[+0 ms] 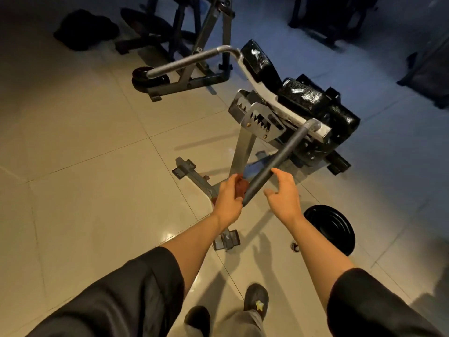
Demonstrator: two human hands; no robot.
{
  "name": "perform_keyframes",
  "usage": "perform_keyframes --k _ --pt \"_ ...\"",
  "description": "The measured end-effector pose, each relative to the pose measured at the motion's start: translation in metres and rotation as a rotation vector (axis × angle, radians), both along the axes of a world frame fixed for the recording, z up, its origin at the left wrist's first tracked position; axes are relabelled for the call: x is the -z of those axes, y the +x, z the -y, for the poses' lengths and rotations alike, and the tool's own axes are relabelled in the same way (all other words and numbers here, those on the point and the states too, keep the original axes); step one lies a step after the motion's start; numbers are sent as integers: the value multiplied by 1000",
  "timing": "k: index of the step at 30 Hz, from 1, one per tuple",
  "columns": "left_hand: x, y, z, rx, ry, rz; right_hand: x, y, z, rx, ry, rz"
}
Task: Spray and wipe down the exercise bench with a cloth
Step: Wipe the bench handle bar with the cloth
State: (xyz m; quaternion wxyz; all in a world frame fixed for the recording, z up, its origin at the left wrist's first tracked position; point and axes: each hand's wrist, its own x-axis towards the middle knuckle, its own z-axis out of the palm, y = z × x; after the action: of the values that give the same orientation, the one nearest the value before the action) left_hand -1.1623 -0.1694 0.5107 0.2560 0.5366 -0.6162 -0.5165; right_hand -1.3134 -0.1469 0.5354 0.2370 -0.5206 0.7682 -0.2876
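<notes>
Gripping a crumpled reddish-brown cloth (241, 188) in the left hand (228, 198), fingers curled round it, pressed right against the near end of the grey metal handle bar (272, 166) of the black padded exercise bench (313, 100). Right hand (283, 194) hovers just beside the bar, fingers spread loose, holding nothing. Black round weight plate (332, 227) lies on the tiled floor (85, 154) nearby.

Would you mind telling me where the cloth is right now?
In the head view, the reddish cloth is bunched in the left hand, pressed against the lower end of the bench's near grey handle bar.
</notes>
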Motion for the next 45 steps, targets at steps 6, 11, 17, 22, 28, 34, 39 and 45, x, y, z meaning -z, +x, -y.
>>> perform_keyframes --k 6,11,17,22,28,34,39,45 --pt "4 2 10 -53 -140 28 11 -14 2 -102 13 -51" --pt "-8 -25 28 -77 -210 -9 9 -30 12 -99 -14 -24" --pt "-22 -65 54 -67 -290 28 -3 -73 35 -64 -88 1" --pt "-30 -102 84 -63 -317 28 -11 -111 60 -86 -163 15" --pt "-41 -158 135 -46 -358 4 -8 -150 85 -198 -106 86" --pt "-46 -187 162 1 -415 -15 -3 -157 95 -277 -101 53" --pt "-42 -181 158 -9 -365 -33 -7 -152 91 -267 -123 -148" --pt "-40 -163 135 53 -320 3 -6 -139 71 -229 -15 -198"
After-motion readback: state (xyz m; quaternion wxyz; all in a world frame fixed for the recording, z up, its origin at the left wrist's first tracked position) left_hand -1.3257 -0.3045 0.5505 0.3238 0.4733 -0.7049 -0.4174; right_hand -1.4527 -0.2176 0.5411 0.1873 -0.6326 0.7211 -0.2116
